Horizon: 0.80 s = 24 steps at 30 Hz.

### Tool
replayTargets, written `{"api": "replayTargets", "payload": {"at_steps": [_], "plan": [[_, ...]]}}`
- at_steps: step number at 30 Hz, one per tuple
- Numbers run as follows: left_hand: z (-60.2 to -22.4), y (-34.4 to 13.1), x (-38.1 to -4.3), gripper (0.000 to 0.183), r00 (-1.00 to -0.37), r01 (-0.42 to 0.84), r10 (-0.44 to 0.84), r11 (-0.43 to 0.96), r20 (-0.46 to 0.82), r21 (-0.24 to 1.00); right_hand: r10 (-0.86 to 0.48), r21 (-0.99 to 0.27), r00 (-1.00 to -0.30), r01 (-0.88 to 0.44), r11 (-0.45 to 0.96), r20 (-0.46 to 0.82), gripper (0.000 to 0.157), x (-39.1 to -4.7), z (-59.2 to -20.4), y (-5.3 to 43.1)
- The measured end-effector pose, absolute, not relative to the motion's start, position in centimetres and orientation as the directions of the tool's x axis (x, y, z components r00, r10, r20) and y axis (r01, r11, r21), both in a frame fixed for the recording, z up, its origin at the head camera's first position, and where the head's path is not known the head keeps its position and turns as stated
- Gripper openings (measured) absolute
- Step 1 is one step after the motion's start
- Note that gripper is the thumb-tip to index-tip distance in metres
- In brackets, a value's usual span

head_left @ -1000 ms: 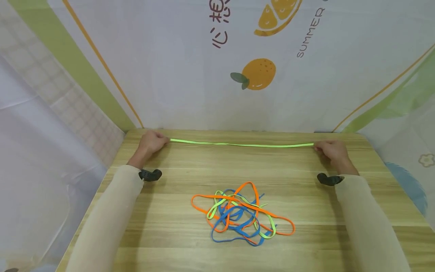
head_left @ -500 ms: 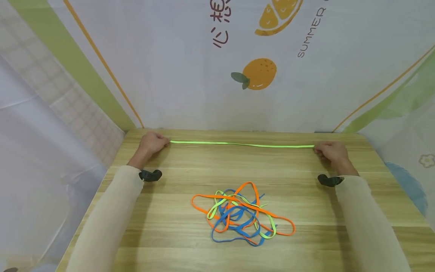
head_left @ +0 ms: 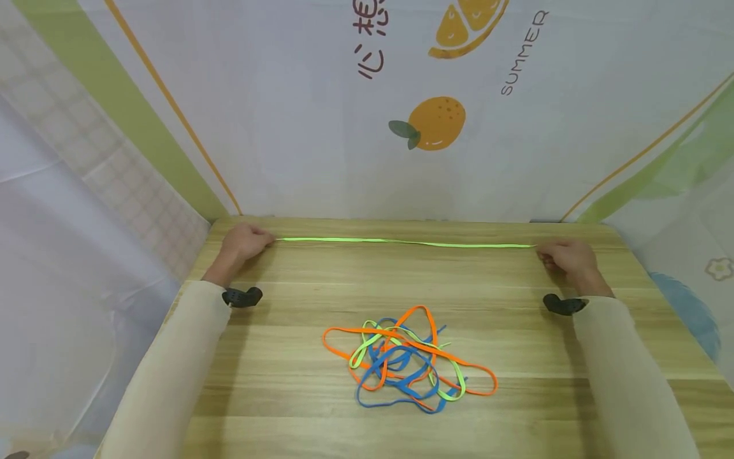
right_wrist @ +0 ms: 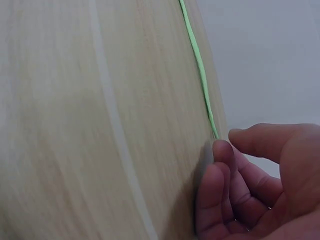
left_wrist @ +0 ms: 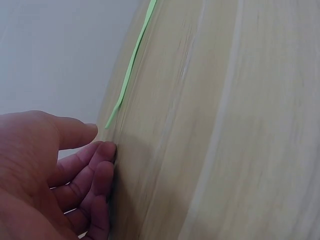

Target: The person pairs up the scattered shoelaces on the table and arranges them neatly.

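Note:
A flat lime-green shoelace lies stretched nearly straight across the back of the wooden table, with a slight twist near its middle. At its left end is my left hand; in the left wrist view the thumb and fingers are apart, and the lace's thin tip lies free just beyond them. My right hand is beside the other end. The right wrist view has its thumb separated from the loosely curled fingers, with the lace end right at the index fingertip.
A tangled pile of orange, blue and lime-green shoelaces sits in the front middle of the table. White printed curtains hang behind the table's back edge and along the sides.
Both hands have let go of the shoelace ends and drawn slightly outward, the left one to the left and the right one to the right. The tangled pile has not moved.

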<state>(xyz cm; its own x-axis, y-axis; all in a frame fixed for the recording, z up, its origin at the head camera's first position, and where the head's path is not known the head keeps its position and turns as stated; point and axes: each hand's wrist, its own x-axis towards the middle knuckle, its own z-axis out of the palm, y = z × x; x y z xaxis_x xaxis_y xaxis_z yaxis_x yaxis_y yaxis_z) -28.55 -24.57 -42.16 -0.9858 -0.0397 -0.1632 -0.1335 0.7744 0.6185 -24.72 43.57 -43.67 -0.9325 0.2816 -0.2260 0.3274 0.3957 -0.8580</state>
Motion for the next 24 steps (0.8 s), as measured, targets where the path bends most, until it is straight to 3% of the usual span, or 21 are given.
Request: {"api": "replayTargets", "payload": {"at_steps": [8,12,16,24], "plan": [[-42.4,-24.9,-27.4,0.047,-0.994,-0.095,-0.035,0.758,-0.105,0.645,0.298,-0.857,-0.931,0.324,0.401,-0.212,0.016,-23.7,-43.5,43.2],[-42.5,-24.1,-26.6,0.044,-0.999,-0.037,-0.026,0.747,-0.026,0.664,0.256,-0.844,-0.951,0.277,0.460,-0.173,0.039,-23.0,-43.0,41.8],[-41.7,-22.6,-25.5,0.042,-1.000,0.008,0.014,0.700,-0.002,0.714,0.189,-0.841,-0.974,0.208,0.499,-0.129,0.051,-22.1,-42.3,40.2],[-40.1,-19.3,-23.3,0.032,-0.988,0.139,0.144,0.642,0.060,0.754,0.038,-0.821,-0.999,0.046,0.569,-0.029,0.045,-20.3,-40.7,36.8]]}}
